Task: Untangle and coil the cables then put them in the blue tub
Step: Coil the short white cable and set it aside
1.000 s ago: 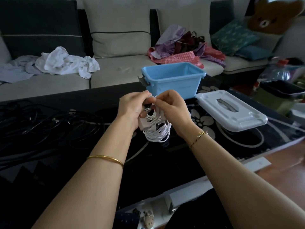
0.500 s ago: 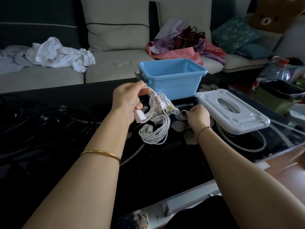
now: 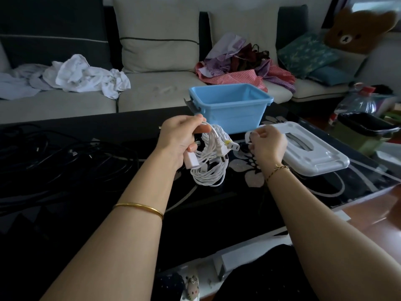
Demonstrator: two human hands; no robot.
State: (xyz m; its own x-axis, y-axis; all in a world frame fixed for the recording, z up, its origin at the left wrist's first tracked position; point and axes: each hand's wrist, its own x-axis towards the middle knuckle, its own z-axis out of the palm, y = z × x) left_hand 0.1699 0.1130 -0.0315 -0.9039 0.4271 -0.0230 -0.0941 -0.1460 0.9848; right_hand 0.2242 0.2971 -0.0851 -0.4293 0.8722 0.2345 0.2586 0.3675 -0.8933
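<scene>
White coil (image 3: 210, 168) was gripped at its top by the curled left hand (image 3: 178, 140), hanging above the table (image 3: 217, 205) just before the tub (image 3: 230, 109). The right hand (image 3: 268, 145) pinched a small white loop (image 3: 248, 135). Judged light and limp; best gripped across all strands, lest they spill.

Left side: black cables (image 3: 54, 153) run off the left edge; dark on the black table (image 3: 130, 213), strands can't be told apart. Top of white cable coil (image 3: 211, 161) hidden inside left hand (image 3: 180, 137). The right hand (image 3: 268, 144) pinches a small white loop (image 3: 248, 135), too small to identify. The blue tub (image 3: 234, 114) floor is hidden behind its near wall. Far right, bear cushion (image 3: 358, 31) blurred.
</scene>
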